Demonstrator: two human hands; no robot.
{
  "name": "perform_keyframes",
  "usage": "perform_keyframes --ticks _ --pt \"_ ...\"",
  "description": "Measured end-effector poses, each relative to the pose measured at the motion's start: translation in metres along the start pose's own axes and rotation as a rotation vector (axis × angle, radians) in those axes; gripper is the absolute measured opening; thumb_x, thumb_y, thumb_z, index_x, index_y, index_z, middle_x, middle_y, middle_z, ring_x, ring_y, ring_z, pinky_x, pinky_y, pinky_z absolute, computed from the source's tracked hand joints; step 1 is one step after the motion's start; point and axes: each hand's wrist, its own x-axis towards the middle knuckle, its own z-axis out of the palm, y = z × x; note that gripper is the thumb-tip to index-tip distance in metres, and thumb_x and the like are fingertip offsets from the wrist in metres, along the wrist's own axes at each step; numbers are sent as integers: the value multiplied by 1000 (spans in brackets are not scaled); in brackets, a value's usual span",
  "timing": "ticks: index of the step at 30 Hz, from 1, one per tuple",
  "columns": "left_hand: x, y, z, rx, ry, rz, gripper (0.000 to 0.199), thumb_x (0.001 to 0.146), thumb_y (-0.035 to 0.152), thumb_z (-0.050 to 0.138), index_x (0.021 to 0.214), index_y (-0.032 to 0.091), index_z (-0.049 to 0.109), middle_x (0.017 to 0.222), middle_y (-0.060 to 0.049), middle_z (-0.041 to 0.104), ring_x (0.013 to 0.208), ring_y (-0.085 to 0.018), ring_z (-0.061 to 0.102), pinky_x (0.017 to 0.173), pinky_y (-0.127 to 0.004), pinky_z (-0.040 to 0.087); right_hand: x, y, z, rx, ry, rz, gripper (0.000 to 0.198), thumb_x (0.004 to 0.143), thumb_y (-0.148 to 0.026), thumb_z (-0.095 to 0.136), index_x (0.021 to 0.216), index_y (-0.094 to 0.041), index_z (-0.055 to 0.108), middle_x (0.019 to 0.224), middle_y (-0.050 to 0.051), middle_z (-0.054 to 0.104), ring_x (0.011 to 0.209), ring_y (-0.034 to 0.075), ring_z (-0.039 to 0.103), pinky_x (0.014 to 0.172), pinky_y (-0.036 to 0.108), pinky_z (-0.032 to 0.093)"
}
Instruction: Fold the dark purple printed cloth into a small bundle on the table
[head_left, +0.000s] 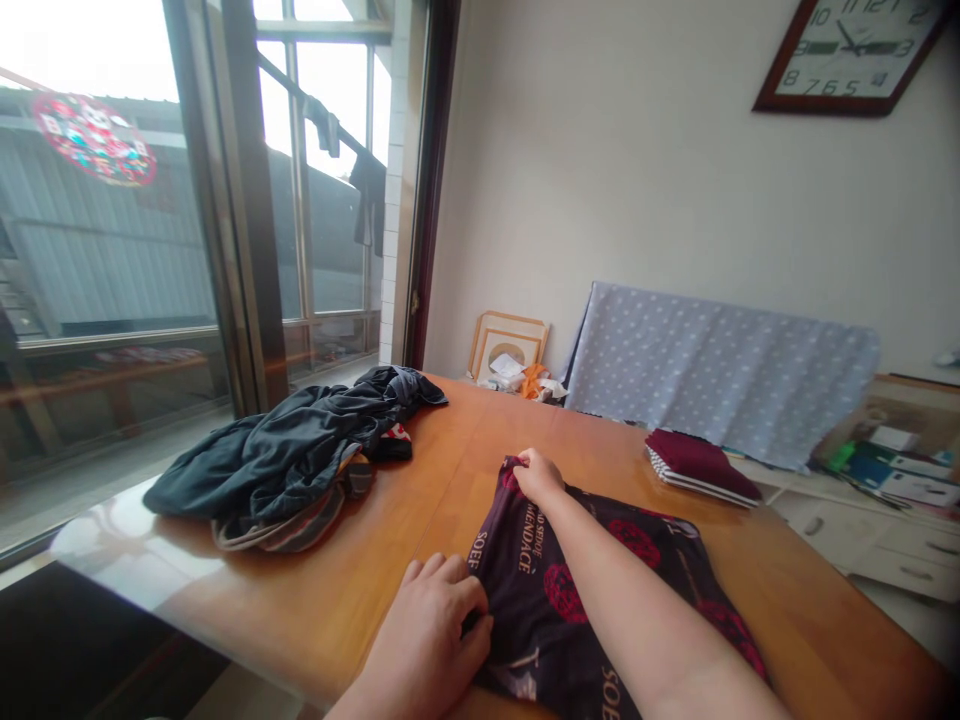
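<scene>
A dark printed garment (555,560) with red round motifs and pale lettering lies spread on the wooden table (390,540). My right hand (537,478) reaches across it and pinches its far left corner. Nearer to me, my left hand (439,625) has its fingers curled on the garment's left edge, closed on the cloth. My right forearm hides part of the print. Whether the piece is a shirt or trousers cannot be made out.
A loose heap of dark clothes (277,460) lies at the table's left. Folded maroon and striped clothes (697,467) are stacked at the far right edge. Beyond stand a dotted blue cloth cover (720,370), a white cabinet (862,535) and leaning frames (510,335). Windows line the left.
</scene>
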Motion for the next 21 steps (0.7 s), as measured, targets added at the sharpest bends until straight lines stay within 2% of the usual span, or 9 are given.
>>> perform_keyframes --ticks 4,9,11,13,17,19,21 --pt "-1 0 -1 4 2 5 7 84 28 61 80 28 67 88 -5 63 89 -23 55 80 -37 37 -5 -1 -15 3 -28 -51 33 83 -33 58 113 -24 71 97 5 74 88 21 67 78 28 47" --pt "-2 2 -4 -2 11 5 7 85 28 60 82 27 66 92 -5 62 91 -23 55 81 -36 37 -18 19 -46 -68 -92 -63 36 92 -38 45 96 -19 76 90 8 76 90 23 68 80 29 46" --pt "-1 3 -5 3 12 12 8 86 28 59 83 27 66 93 -5 61 92 -24 55 81 -37 37 -29 30 -53 -106 -127 -65 39 94 -42 44 97 -20 76 98 11 76 100 25 67 85 31 45" --pt "-1 4 -5 13 10 15 9 87 27 57 82 27 66 94 -5 61 93 -24 55 82 -37 37 -43 40 -56 -141 -156 -69 42 94 -47 46 108 -21 75 115 12 74 115 28 63 94 35 43" --pt "-1 5 -5 51 9 13 10 86 26 57 81 26 65 93 -5 61 93 -24 56 83 -37 36 -65 51 -55 -210 -194 -99 60 96 -57 44 142 -21 56 152 13 49 144 30 38 115 48 26" --pt "-2 5 -5 74 18 26 10 86 24 56 82 26 65 93 -5 61 93 -24 56 83 -37 36 -70 52 -57 -238 -219 -128 63 98 -59 40 148 -22 48 158 13 40 149 30 28 118 51 18" --pt "-3 5 -5 95 32 40 11 85 23 55 83 27 65 93 -4 60 93 -24 56 84 -36 36 -70 52 -63 -252 -235 -148 60 100 -58 35 147 -24 50 158 11 41 150 29 27 119 51 17"
